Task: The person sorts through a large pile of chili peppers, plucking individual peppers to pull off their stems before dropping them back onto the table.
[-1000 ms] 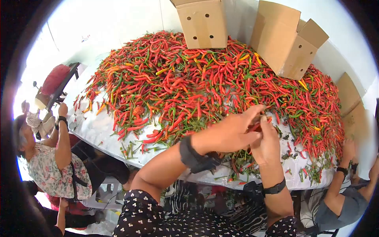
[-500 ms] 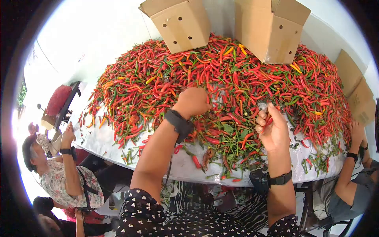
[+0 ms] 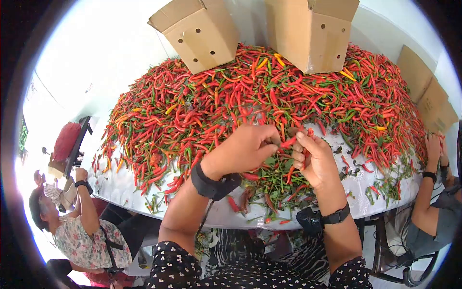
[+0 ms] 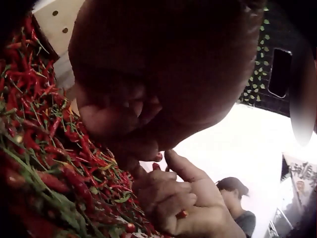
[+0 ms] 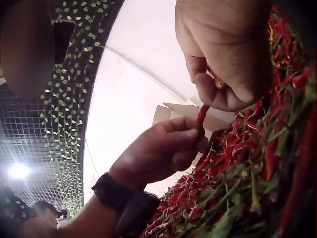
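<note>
Black sleeves (image 3: 174,265) with small white motifs, black wrist straps (image 3: 338,216), thin dark cable (image 3: 206,216)

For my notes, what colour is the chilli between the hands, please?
The chilli is red, clearest in the head view.

Head view: from above near side of pepper heap (image 3: 226,96), facing forward and down; widest, farthest off, taking in nearly all of heap, worktop (image 3: 113,180) around it, cardboard boxes (image 3: 204,45) at its far edge. Left wrist view: close, low beside heap, tilted, looking past left hand (image 3: 245,150) toward right hand (image 3: 315,161). Right wrist view: likewise close, low beside heap, tilted, looking past right hand toward left. All three share heap and both hands; wrist views face opposite ways across it.
</note>
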Demonstrator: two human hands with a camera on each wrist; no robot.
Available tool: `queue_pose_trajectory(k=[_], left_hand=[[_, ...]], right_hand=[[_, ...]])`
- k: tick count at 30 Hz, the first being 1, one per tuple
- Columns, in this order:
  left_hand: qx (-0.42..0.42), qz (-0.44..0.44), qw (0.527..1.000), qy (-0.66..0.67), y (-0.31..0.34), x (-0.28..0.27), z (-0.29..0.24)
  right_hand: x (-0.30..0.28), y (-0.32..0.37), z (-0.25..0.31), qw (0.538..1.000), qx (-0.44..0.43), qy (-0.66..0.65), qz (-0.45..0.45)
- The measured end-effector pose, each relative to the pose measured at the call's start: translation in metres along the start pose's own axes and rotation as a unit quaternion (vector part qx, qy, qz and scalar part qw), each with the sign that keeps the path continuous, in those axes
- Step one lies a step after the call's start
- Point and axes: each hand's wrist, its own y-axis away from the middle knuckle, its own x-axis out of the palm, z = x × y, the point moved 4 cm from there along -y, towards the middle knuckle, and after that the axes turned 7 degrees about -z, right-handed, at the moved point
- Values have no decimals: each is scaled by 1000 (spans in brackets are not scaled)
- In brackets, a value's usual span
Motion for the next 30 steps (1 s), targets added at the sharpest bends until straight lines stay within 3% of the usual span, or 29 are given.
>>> queue_pose_trajectory(k=[2,4,6,9,11,12,14,16,18,19,23,25,26,29,30], left_hand=[[-12,9,1000,8,-1,4,-2],[48,-18,998,-19,-1,5,-4],[35,-39,999,-9,0,6,-1],[-5,-77,997,-11,2,4,0],[-65,-96,993,-17,1,-2,-3],[-66,-97,993,-17,1,-2,0],[-30,-182,980,-73,2,-11,8],[-75,-172,979,-83,5,-19,21],[-45,-142,985,-86,8,-25,27],[-28,-126,987,-97,8,-25,32],[29,-86,988,-124,3,-10,40],[105,-58,980,-161,-1,4,33],[105,-58,980,-160,-2,7,38],[116,-24,970,-211,-9,14,52],[86,-21,984,-152,-12,11,53]], right_hand=[[-4,-1,-1,999,35,-7,-13],[-8,-4,-4,1000,22,-9,-6],[-6,-4,-4,1000,11,-11,2],[4,5,-3,999,-36,9,-25],[9,10,2,987,-129,94,-19],[9,12,2,987,-127,95,-19],[10,15,6,982,-157,100,-27],[7,14,11,982,-160,90,-48],[-2,9,16,989,-114,-58,-68],[-8,4,15,992,-92,-85,2],[-16,-6,8,988,-10,-149,27],[-8,-2,6,991,-5,-135,-8],[-7,-1,4,992,0,-121,-41],[-11,-2,4,996,2,-92,-12],[-11,-2,5,998,-5,-68,-12]])
